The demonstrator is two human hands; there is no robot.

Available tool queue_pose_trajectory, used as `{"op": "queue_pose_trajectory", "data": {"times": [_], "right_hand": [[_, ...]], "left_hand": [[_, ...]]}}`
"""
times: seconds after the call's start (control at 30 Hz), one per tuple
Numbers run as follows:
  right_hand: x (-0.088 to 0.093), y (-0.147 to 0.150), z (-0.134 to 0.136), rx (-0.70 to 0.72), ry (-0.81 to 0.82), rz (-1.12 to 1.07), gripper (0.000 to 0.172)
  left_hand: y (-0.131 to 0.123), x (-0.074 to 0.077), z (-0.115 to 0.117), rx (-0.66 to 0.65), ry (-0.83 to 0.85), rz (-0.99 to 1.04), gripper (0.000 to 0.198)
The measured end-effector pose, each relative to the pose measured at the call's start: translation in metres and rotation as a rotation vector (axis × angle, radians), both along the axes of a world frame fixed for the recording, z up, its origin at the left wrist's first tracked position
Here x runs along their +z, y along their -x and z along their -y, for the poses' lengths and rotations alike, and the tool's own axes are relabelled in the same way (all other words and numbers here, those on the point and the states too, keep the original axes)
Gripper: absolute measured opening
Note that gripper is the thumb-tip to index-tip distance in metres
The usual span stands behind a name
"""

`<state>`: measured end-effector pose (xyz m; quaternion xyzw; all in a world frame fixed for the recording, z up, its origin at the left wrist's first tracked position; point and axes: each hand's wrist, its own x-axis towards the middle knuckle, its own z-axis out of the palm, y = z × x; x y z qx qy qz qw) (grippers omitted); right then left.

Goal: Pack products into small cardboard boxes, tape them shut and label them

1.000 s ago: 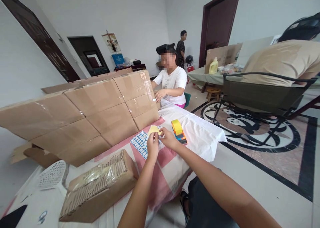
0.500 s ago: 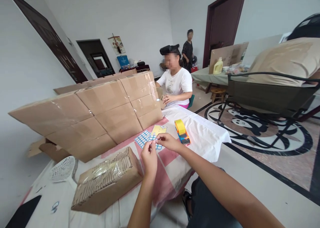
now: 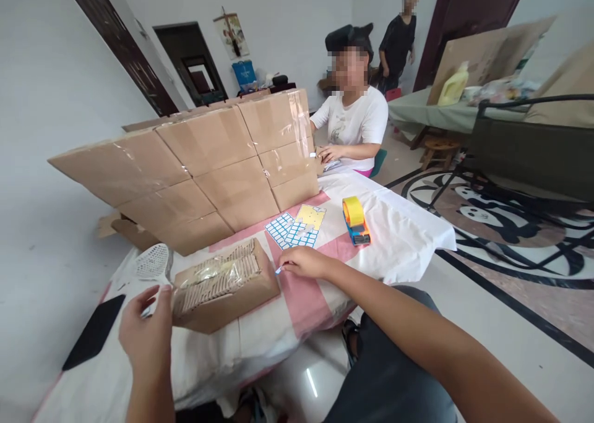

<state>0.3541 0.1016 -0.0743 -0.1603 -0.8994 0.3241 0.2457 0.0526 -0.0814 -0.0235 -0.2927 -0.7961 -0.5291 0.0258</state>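
Pinched in my right hand (image 3: 304,262) is a small white sticker label (image 3: 278,270) with a blue edge, just off the right end of a cardboard box (image 3: 232,305). Clear tape covers the box's corrugated-looking top. My left hand (image 3: 148,327) is at the box's left end, thumb and fingers apart, near the handle of a white fly swatter (image 3: 153,262). Behind its fingers lies a small pale item, mostly hidden. Beyond my right hand lie blue-bordered label sheets (image 3: 299,232) and a yellow sheet (image 3: 312,217). A tape dispenser (image 3: 355,216) with yellow tape stands to their right.
Stacked cardboard boxes (image 3: 223,163) form a wall along the table's far side. A black flat object (image 3: 95,330) lies at the left. Across the table sits a person in a white shirt (image 3: 355,120); another person (image 3: 396,42) stands farther back. A dark chair (image 3: 524,157) is at the right.
My hands have parted: the left moved left to the box's far end, the right came down towards the box's right end with the label. The view has shifted. The standing person has moved.
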Motion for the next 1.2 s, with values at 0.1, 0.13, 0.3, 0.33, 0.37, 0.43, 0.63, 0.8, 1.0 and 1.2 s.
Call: {"op": "queue_pose_trajectory", "data": {"times": [0.1,0.13,0.3,0.33,0.37,0.43,0.63,0.8,1.0,1.2], "right_hand": [[-0.002,0.014,0.004,-0.017,-0.05,0.05,0.013],[-0.002,0.017,0.004,-0.026,-0.06,0.063,0.013],[-0.006,0.026,0.0,-0.066,-0.068,0.092,0.013],[-0.007,0.028,0.0,-0.072,-0.063,0.091,0.013],[-0.009,0.029,0.0,-0.078,-0.057,0.089,0.013],[-0.011,0.031,0.002,-0.087,-0.04,0.085,0.013],[-0.019,0.038,0.01,-0.134,0.05,0.057,0.016],[-0.024,0.041,0.017,-0.185,0.119,0.022,0.014],[-0.025,0.042,0.025,-0.265,0.15,0.02,0.014],[-0.022,0.044,0.036,-0.47,0.279,-0.024,0.014]], "left_hand": [[0.022,-0.013,-0.005,-0.138,0.081,0.187,0.08],[0.022,-0.017,-0.006,-0.171,0.099,0.229,0.085],[0.017,-0.029,-0.001,-0.195,0.068,0.291,0.086],[0.017,-0.03,-0.001,-0.196,0.056,0.292,0.086],[0.018,-0.031,-0.001,-0.198,0.048,0.29,0.086],[0.021,-0.032,-0.001,-0.202,0.042,0.279,0.084],[0.024,-0.034,-0.002,-0.197,0.056,0.244,0.079],[0.025,-0.035,-0.002,-0.198,0.073,0.232,0.082],[0.028,-0.033,-0.003,-0.197,0.122,0.233,0.091],[0.029,-0.031,-0.002,-0.21,0.182,0.204,0.087]]}}
